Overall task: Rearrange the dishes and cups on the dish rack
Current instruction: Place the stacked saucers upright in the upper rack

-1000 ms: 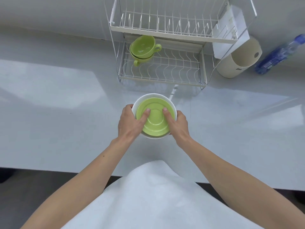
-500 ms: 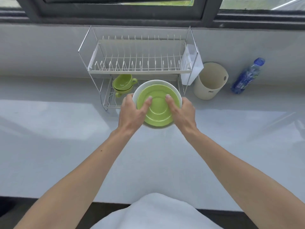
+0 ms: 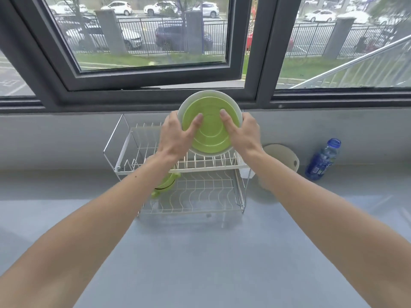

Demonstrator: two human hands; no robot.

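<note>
Just one head-worn view, looking forward and down across the worktop (image 3: 211, 252). It faces the window (image 3: 151, 41) at the back edge, at arm's reach.

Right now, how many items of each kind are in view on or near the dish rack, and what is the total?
Green plates: 1
White plates: 1
Green cups: 2
Dish racks: 1
Beige containers: 1
Blue bottles: 1
Total: 7

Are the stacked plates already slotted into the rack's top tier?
No. Both hands, left hand and right hand, hold the plates tilted above the top tier.
</note>
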